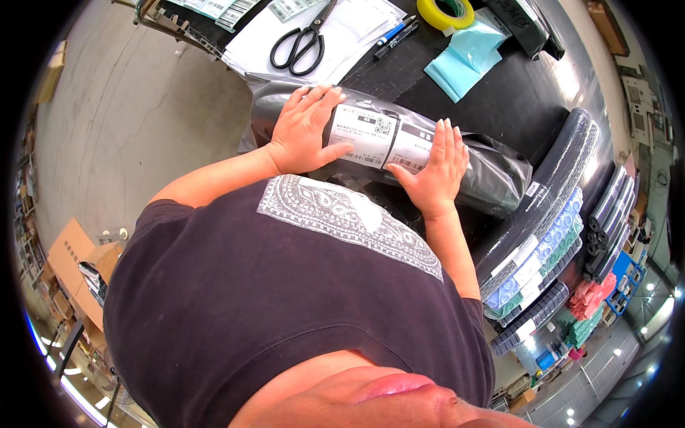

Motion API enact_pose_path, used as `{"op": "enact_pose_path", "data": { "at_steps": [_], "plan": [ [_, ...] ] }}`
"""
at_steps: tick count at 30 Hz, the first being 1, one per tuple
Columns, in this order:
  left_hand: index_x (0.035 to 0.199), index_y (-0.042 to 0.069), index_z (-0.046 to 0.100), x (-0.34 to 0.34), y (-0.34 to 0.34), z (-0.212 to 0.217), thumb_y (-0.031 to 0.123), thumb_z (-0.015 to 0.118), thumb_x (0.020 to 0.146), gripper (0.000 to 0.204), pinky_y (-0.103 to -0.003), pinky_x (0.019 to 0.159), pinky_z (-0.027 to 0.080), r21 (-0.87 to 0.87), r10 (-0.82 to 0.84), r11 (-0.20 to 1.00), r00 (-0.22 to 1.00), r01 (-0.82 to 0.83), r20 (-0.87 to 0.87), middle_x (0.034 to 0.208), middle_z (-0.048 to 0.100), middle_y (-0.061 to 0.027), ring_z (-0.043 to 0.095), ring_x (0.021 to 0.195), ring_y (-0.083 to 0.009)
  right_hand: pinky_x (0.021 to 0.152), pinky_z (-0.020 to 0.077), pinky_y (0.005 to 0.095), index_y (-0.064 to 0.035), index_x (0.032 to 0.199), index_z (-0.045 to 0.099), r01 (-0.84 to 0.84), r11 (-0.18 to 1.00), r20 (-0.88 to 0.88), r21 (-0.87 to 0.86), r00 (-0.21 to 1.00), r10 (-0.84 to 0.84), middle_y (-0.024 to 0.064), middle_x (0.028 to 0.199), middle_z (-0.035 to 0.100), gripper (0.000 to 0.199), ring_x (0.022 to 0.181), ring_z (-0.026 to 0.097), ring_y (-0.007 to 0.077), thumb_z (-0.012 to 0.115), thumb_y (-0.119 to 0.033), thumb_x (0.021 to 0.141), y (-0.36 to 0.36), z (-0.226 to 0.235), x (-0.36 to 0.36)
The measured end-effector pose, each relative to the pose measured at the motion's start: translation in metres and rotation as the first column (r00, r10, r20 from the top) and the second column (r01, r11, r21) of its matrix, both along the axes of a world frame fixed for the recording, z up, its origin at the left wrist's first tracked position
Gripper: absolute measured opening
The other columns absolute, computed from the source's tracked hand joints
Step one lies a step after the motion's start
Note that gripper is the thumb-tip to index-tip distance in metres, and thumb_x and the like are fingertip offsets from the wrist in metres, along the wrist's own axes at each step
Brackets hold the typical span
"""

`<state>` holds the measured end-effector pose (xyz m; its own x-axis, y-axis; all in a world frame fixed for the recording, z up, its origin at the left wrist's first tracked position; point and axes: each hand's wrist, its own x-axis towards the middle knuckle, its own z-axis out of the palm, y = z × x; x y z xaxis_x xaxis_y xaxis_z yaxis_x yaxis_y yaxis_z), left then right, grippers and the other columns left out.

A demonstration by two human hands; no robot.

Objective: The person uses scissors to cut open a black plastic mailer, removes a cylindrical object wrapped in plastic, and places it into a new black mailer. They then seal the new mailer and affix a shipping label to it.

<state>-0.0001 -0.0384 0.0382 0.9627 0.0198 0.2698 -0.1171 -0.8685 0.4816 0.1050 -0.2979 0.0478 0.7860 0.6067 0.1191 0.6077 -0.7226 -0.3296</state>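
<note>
A long roll-shaped parcel in shiny black plastic [492, 167] lies across the near edge of the dark table, in front of my body. White printed labels [364, 135] with barcodes cover its middle. My left hand [307, 128] lies on the parcel just left of the labels, fingers stretched over its top and thumb on the label's edge. On the labels' right end rests my right hand [437, 167], its fingers extended and thumb out to the left. Neither hand is wrapped round the parcel. Its underside is hidden.
Beyond the parcel lie black-handled scissors [303, 46] on white papers [349, 43], pens [394, 34], yellow tape [446, 13] and a light blue plastic piece [467, 58]. Wrapped rolls [546, 192] are stacked at the right. A cardboard box [75, 264] stands at the far left.
</note>
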Motion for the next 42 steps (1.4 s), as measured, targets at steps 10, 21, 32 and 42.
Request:
{"op": "enact_pose_path", "data": {
  "at_steps": [10,21,32,42],
  "plan": [
    [0.137,0.002,0.045,0.004,0.007,0.001,-0.003,0.078,0.069,0.076,-0.038,0.097,0.044,-0.469,0.015,0.883,1.000,-0.006,0.015,0.097,0.065,-0.0058,0.057,0.111,-0.0279,0.109,0.0302,0.0494,-0.0124,0.118,0.064,-0.050,0.943,0.105,0.329,0.994,0.016,0.0049,0.103,0.060,0.062,0.111,0.053,0.0266,0.086,-0.022,0.061,-0.003,0.006,0.004],
    [0.080,0.012,0.063,-0.011,0.024,0.026,0.001,0.078,0.061,0.027,-0.046,0.092,0.046,-0.163,-0.271,0.924,0.895,0.345,0.354,0.085,0.063,0.0002,0.062,0.105,-0.0269,0.097,0.0437,0.0427,-0.0167,0.080,0.065,-0.377,0.847,0.334,0.375,0.907,0.256,-0.0028,0.086,0.066,0.020,0.091,0.062,0.0197,0.077,-0.004,0.068,-0.016,0.045,-0.016],
    [0.114,0.000,0.059,-0.020,0.015,0.004,-0.006,0.066,0.086,0.030,-0.027,0.089,0.046,-0.734,0.002,0.678,0.999,-0.039,-0.051,0.102,0.064,-0.0060,0.059,0.098,-0.0147,0.074,0.0514,0.0323,-0.0042,0.096,0.070,0.041,0.824,-0.230,0.565,0.967,0.109,0.0086,0.085,0.068,0.026,0.081,0.065,0.0226,0.079,-0.004,0.072,-0.013,0.019,-0.003],
    [0.135,-0.004,0.046,0.005,0.011,-0.008,0.000,0.068,0.087,0.053,-0.022,0.084,0.044,-0.554,0.152,0.810,0.982,-0.190,-0.114,0.086,0.057,-0.0012,0.052,0.082,-0.0092,0.078,0.0511,0.0356,-0.0120,0.112,0.068,0.226,0.855,-0.205,0.468,0.968,-0.143,0.0085,0.092,0.068,0.038,0.088,0.063,0.0248,0.079,-0.017,0.076,0.010,-0.017,0.024]
  ]
}}
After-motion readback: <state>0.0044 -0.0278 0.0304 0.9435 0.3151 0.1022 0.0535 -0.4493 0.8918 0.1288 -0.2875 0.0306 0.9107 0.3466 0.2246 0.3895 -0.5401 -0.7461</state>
